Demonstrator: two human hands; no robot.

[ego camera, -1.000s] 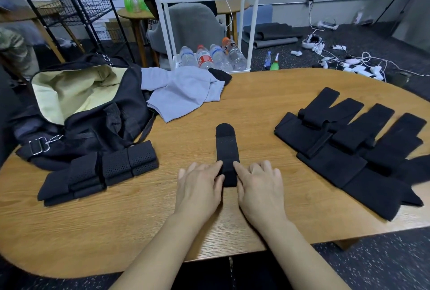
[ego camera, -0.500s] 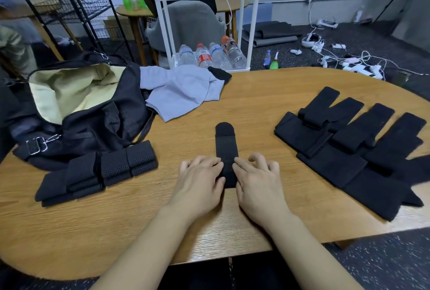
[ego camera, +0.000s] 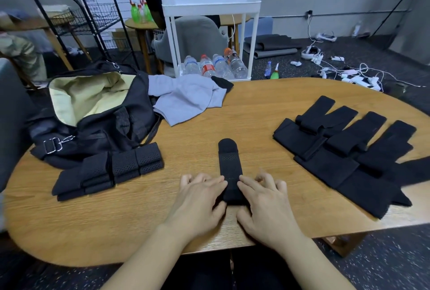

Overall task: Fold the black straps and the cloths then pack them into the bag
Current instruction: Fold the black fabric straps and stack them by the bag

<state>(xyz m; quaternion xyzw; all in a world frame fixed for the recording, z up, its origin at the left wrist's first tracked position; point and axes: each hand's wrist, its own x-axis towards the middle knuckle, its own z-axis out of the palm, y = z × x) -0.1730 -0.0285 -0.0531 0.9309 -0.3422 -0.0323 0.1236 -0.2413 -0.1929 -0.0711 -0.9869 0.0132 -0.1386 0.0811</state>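
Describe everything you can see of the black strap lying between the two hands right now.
The black strap is a narrow band of dark fabric with a finely perforated face, and looks like soft padded mesh. It lies flat on the wooden table, running straight away from the person. Its far end is rounded, with a smoother tab. Its near end looks thicker, as if doubled over. The left hand and the right hand flank that near end, fingertips against its edges. It touches nothing else.
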